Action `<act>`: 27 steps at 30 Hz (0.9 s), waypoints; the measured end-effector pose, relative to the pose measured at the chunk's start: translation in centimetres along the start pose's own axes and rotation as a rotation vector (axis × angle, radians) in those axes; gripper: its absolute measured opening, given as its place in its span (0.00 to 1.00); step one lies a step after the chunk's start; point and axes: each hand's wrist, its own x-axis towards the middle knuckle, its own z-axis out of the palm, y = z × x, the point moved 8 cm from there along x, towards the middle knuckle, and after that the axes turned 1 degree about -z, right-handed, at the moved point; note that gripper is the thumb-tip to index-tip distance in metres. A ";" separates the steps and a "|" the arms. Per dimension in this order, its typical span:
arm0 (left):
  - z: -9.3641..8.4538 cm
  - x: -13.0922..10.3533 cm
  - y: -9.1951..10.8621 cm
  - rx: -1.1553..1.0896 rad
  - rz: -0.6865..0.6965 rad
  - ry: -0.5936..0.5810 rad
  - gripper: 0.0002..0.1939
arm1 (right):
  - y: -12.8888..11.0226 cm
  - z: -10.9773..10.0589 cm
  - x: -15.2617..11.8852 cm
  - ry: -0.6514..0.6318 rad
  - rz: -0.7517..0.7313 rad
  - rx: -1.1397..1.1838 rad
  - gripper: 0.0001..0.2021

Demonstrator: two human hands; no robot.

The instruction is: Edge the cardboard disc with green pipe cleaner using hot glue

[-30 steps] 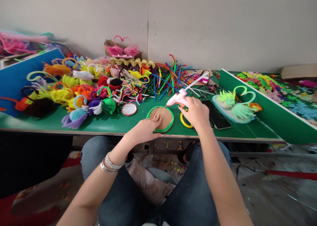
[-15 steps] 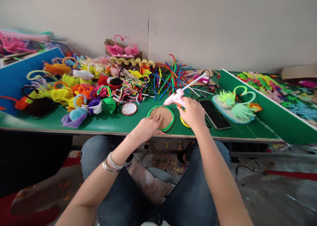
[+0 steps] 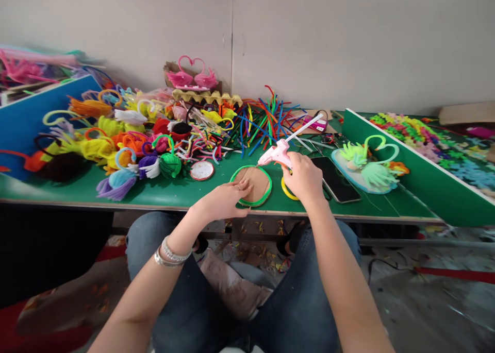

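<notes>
A round cardboard disc edged with green pipe cleaner lies near the front of the green table. My left hand rests on its left side, fingers stretched over the cardboard and thumb apart at the front edge. A pink glue gun, with a long glue stick out of its back, is gripped in my right hand. The nozzle points left over the disc's far rim; whether it touches cannot be made out. Partly behind my right hand is a yellow ring-shaped piece.
Left of the disc are a small round white lid-like piece and many pipe-cleaner swans. Loose pipe cleaners lie behind. To the right are a phone, a green swan pair and an upright green divider.
My left hand has slid slightly left, with its thumb now spread out at the table edge. The glue gun has shifted a little right along with my right hand.
</notes>
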 end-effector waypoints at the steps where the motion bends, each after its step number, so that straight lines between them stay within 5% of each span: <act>1: -0.1 0.0 0.0 0.006 0.002 -0.011 0.32 | 0.1 -0.1 0.0 -0.001 0.005 -0.001 0.11; 13: 0.0 0.3 0.4 0.041 0.008 0.002 0.32 | 0.7 -0.5 -0.1 0.023 0.024 -0.009 0.11; 27: 0.2 1.1 1.1 0.138 -0.058 0.245 0.28 | 0.8 0.2 0.1 0.028 0.045 0.015 0.15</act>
